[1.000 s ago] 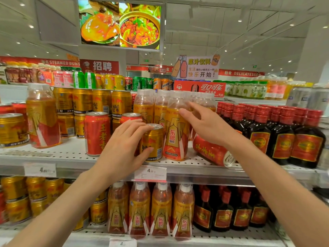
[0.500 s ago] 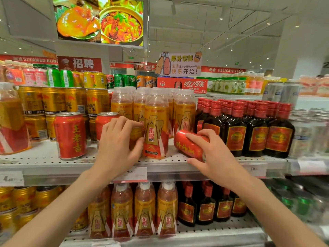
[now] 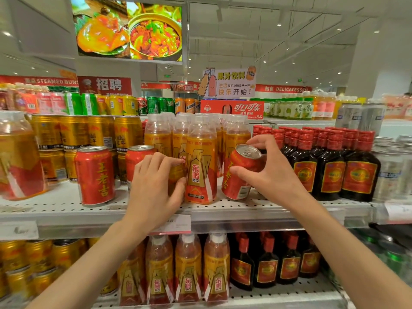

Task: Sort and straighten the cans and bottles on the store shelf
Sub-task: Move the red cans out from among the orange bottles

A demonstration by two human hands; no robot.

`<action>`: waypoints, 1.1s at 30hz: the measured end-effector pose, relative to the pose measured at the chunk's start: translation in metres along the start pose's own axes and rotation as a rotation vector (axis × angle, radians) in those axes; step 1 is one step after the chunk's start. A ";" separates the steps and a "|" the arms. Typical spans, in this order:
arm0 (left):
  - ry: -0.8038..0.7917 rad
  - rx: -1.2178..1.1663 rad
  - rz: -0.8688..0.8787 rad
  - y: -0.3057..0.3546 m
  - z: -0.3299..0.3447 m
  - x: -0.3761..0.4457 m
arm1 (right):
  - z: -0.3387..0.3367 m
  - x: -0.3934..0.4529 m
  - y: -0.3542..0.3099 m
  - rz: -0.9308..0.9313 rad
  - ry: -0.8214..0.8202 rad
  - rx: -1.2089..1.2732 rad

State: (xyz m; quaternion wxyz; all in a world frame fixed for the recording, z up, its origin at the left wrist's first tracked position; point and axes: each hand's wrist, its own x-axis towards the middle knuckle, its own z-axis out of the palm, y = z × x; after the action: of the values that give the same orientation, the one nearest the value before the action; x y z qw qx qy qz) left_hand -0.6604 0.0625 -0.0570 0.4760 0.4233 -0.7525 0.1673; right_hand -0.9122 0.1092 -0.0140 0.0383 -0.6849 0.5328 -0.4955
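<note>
My left hand (image 3: 156, 186) is wrapped around a small gold can (image 3: 176, 175) (mostly hidden, so I'm guessing its kind), and my right hand (image 3: 274, 175) grips a red can (image 3: 239, 175), tilted with its base on the white perforated shelf (image 3: 55, 206) between the orange bottles (image 3: 201, 170) and dark bottles (image 3: 330, 170). I judge I'm mid-straightening; next it belongs beside the upright red cans (image 3: 95, 175). Beyond, store signs (image 3: 227, 82) hang.
</note>
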 end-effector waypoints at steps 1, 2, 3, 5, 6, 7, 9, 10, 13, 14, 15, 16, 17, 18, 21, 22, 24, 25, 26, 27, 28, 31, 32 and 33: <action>0.002 0.000 0.000 0.000 0.000 0.000 | 0.001 0.003 0.000 -0.014 -0.017 -0.009; 0.002 -0.001 -0.002 0.000 0.001 0.000 | 0.002 0.004 0.000 -0.023 -0.043 -0.016; 0.000 -0.001 -0.005 0.000 0.001 -0.001 | 0.003 0.006 0.000 -0.024 -0.071 -0.015; -0.003 -0.005 -0.008 0.000 0.001 -0.001 | 0.006 0.009 0.001 -0.016 -0.119 -0.030; -0.006 -0.007 -0.009 0.000 0.001 -0.001 | 0.007 0.010 0.002 -0.016 -0.136 -0.049; -0.010 -0.007 -0.010 0.000 0.001 -0.001 | 0.008 0.011 0.003 -0.019 -0.143 -0.064; -0.015 -0.006 -0.012 0.000 0.001 -0.001 | 0.008 0.014 0.007 -0.019 -0.163 -0.041; -0.017 -0.005 -0.012 0.000 0.001 -0.002 | 0.006 0.015 0.008 -0.014 -0.188 -0.009; -0.015 -0.008 -0.015 0.001 0.001 -0.002 | -0.002 0.022 0.013 -0.016 -0.281 0.018; -0.013 -0.007 -0.012 0.000 0.001 -0.002 | -0.006 0.024 0.014 -0.019 -0.315 0.014; -0.010 -0.006 -0.006 0.000 0.002 -0.002 | -0.009 0.024 0.014 -0.019 -0.347 0.026; -0.004 -0.006 0.001 0.000 0.002 -0.002 | -0.011 0.024 0.015 -0.015 -0.370 0.046; 0.001 -0.007 0.005 0.000 0.002 -0.003 | -0.013 0.023 0.016 -0.010 -0.384 0.064; 0.006 -0.006 0.007 0.000 0.003 -0.003 | -0.013 0.022 0.016 -0.006 -0.390 0.067; 0.011 -0.002 0.007 0.000 0.004 -0.004 | -0.008 0.015 0.017 0.010 -0.365 0.081; 0.008 -0.002 0.006 0.000 0.004 -0.004 | -0.005 0.012 0.017 0.013 -0.343 0.095; -0.001 0.004 0.005 0.001 0.003 -0.006 | 0.000 0.004 0.016 0.005 -0.297 0.126; -0.004 0.006 0.008 0.002 0.003 -0.006 | 0.002 0.000 0.015 0.002 -0.281 0.143; -0.006 0.001 0.011 0.002 0.002 -0.007 | 0.002 -0.004 0.015 0.002 -0.266 0.156; -0.011 -0.012 0.013 0.002 0.000 -0.008 | 0.002 -0.007 0.015 0.000 -0.248 0.154; -0.018 -0.029 0.010 0.002 -0.001 -0.008 | 0.001 -0.009 0.016 -0.003 -0.225 0.130; -0.006 -0.069 0.014 0.004 -0.008 -0.009 | -0.005 -0.014 0.020 -0.006 -0.141 0.018; 0.024 -0.067 0.024 0.006 -0.011 -0.009 | -0.008 -0.015 0.021 -0.009 -0.110 0.000; 0.063 -0.062 0.036 0.011 -0.015 -0.009 | -0.011 -0.015 0.022 -0.015 -0.085 -0.010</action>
State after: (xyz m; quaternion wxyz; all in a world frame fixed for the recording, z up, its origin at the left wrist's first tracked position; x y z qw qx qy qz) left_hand -0.6588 0.0828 -0.0564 0.5095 0.3891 -0.7494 0.1655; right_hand -0.9340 0.1164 -0.0309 0.0540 -0.7094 0.5281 -0.4636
